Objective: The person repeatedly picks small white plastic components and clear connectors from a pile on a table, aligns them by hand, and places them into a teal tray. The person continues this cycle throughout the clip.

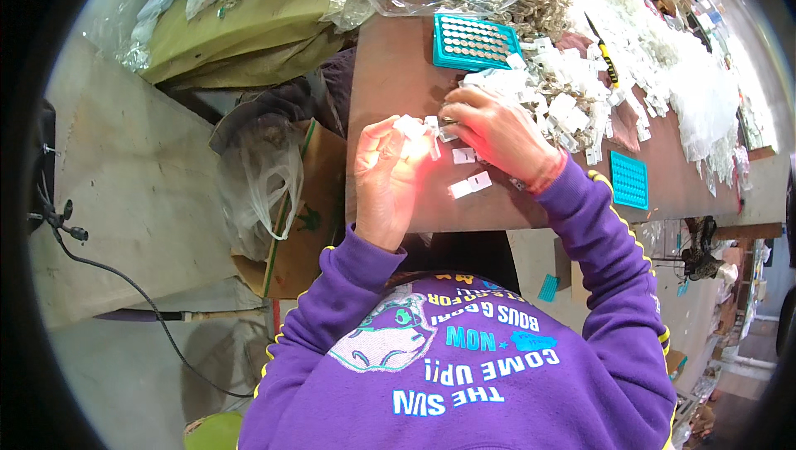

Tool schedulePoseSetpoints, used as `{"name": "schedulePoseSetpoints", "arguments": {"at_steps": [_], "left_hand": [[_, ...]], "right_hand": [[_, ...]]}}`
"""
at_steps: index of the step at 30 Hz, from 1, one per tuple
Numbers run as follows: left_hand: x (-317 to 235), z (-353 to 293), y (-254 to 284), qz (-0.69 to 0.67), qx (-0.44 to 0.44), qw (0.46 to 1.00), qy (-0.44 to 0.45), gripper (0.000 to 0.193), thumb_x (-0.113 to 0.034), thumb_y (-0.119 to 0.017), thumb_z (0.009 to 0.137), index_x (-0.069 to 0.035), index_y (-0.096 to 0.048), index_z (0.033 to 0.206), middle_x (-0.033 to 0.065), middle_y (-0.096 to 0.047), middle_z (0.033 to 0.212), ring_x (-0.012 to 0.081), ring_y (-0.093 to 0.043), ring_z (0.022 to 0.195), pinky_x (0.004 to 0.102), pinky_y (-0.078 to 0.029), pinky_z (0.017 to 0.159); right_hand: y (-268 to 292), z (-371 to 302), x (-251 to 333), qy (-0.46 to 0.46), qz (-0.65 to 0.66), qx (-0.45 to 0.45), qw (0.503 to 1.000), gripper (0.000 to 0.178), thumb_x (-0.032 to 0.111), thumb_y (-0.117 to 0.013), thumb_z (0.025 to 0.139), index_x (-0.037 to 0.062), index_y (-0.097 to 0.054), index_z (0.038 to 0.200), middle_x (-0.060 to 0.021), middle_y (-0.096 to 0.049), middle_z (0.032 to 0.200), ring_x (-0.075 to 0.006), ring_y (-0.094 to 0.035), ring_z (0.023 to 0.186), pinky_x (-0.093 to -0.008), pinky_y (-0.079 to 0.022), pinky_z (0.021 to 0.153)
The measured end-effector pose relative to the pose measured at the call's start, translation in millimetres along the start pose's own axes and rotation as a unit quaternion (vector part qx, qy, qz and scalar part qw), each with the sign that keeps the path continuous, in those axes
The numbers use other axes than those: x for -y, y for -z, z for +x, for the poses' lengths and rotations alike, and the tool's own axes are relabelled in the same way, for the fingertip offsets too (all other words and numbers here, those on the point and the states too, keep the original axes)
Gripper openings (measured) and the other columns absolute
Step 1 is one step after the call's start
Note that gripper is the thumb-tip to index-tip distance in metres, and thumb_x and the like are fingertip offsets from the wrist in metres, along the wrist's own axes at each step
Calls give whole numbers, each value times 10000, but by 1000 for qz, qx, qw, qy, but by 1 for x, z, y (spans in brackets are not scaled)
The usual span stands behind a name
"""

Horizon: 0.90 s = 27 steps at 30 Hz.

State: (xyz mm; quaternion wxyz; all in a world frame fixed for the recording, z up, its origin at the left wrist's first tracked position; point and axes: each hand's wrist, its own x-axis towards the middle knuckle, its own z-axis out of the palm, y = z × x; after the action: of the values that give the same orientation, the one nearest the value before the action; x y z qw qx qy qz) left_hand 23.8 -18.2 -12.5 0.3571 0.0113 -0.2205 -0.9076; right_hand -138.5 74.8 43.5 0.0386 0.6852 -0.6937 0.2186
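A small white plastic piece (410, 126) is pinched in the raised fingers of my left hand (386, 176), at the table's near left part. It looks bright, and a red glow spreads over the palm and fingertips. My right hand (502, 131) reaches in from the right with its fingers closed together. Its fingertips meet a small whitish clear piece (448, 132) close beside the left hand's piece; whether the two pieces touch I cannot tell. Below the hands, a white piece with a dark mark (463, 155) and a similar white piece (470, 185) lie on the table.
Behind my hands stands a teal tray (437, 53) of round silvery discs. A big heap of small white pieces (568, 106) covers the right side, with a yellow-black cutter knife (609, 67) on it. Another teal tray (629, 180) lies right. A cardboard box (327, 201) stands left.
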Motion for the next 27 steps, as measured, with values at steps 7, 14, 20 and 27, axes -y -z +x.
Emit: {"name": "schedulePoseSetpoints", "arguments": {"at_steps": [7, 14, 20, 27], "left_hand": [[1, 0, -1, -20, 33, 999, 7, 210, -81, -545, 964, -45, -564, 1170, 111, -635, 1099, 245, -606, 1080, 414, -487, 1004], [1, -1, -2, 25, -29, 999, -9, 220, -105, -567, 957, -33, -560, 1165, 134, -610, 1112, 266, -590, 1075, 402, -478, 992], [0, 0, -2, 14, 0, 1000, 10, 229, -108, -575, 953, -23, -552, 1165, 139, -602, 1102, 268, -592, 1063, 400, -481, 976], [0, -2, 0, 40, -8, 999, 11, 226, -102, -578, 950, -23, -554, 1161, 149, -604, 1106, 273, -595, 1067, 395, -491, 959]], "right_hand": [[24, -35, -13, 83, -60, 27, 994, 138, 113, -644, 722, 76, -619, 853, -59, -597, 969, -267, -580, 964, -362, -491, 839], [41, -56, -25, 77, -89, 62, 991, 186, 65, -656, 684, 76, -605, 863, -48, -583, 970, -263, -580, 999, -355, -498, 848], [45, -43, -7, 26, -11, 16, 999, 101, 71, -643, 724, 57, -599, 814, -68, -601, 919, -279, -608, 904, -362, -514, 783], [18, -10, 0, -27, -117, 69, 990, 95, 66, -623, 720, 47, -596, 809, -93, -564, 871, -272, -626, 835, -369, -523, 686]]}}
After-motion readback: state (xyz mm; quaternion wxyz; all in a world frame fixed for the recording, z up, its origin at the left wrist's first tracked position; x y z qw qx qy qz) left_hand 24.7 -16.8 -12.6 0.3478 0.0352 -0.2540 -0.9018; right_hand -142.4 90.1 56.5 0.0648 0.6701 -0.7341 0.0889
